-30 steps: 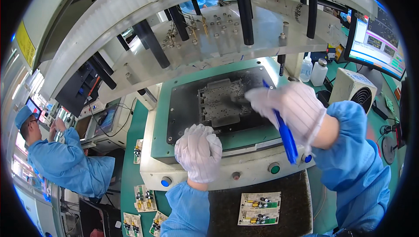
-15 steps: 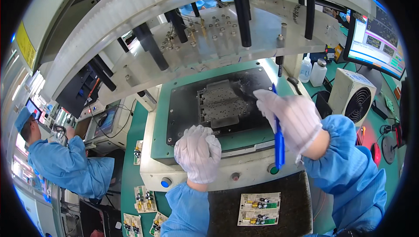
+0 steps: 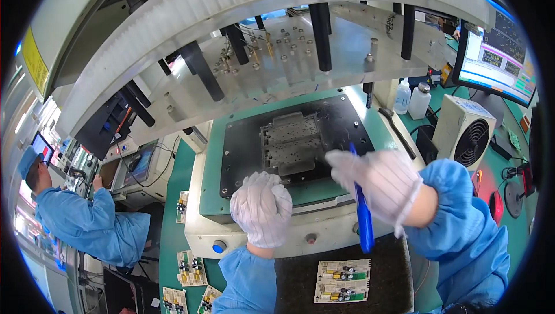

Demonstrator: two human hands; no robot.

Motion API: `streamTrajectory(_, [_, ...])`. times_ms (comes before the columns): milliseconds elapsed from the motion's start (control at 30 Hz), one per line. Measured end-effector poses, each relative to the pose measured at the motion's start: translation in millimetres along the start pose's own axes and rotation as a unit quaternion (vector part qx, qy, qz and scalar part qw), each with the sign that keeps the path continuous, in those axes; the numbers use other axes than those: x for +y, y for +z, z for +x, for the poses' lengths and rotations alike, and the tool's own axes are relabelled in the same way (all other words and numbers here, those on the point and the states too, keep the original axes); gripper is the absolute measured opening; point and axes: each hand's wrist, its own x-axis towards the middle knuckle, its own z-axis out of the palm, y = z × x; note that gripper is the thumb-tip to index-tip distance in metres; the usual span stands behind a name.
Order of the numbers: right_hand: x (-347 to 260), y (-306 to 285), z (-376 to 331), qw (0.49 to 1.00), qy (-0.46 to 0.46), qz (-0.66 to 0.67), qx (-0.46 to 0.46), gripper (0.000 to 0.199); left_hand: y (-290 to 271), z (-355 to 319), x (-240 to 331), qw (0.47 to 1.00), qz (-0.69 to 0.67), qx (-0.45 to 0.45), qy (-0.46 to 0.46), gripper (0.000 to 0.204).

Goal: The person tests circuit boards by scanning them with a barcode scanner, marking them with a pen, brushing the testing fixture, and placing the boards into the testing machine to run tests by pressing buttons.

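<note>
My left hand point(image 3: 261, 209), in a white glove, is curled into a fist at the front edge of the green and black test fixture point(image 3: 237, 169). Nothing shows sticking out of that fist. Also gloved, my right hand point(image 3: 378, 186) grips a blue marker pen point(image 3: 363, 218), which slants down from between the fingers. Its fingertips hover near the right side of a perforated grey plate point(image 3: 293, 140) set into the fixture's black bed. Just in front, a pale circuit board panel point(image 3: 343, 281) with several components lies on a dark mat point(image 3: 295, 299).
Overhead hangs a clear press plate point(image 3: 341, 42) with black posts. More circuit boards point(image 3: 191, 268) lie at left. A blower point(image 3: 467, 131), bottles point(image 3: 419, 100) and a monitor point(image 3: 497, 60) stand at right. Another person point(image 3: 87, 216) sits at far left.
My right hand has come slightly nearer and left, with the marker pen now lower. My left fist has stayed nearly in place.
</note>
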Motion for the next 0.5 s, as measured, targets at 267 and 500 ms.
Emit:
streamTrajectory(267, [24,34,37,0.99,0.037,-0.105,0.082,0.022,-1,1,1,1.0,0.006,0.0,0.005,0.012])
streamTrajectory(500, [35,36,37,0.99,0.011,-0.025,0.137,0.021,0,1,1,1.0,-0.003,-0.003,-0.002,0.011])
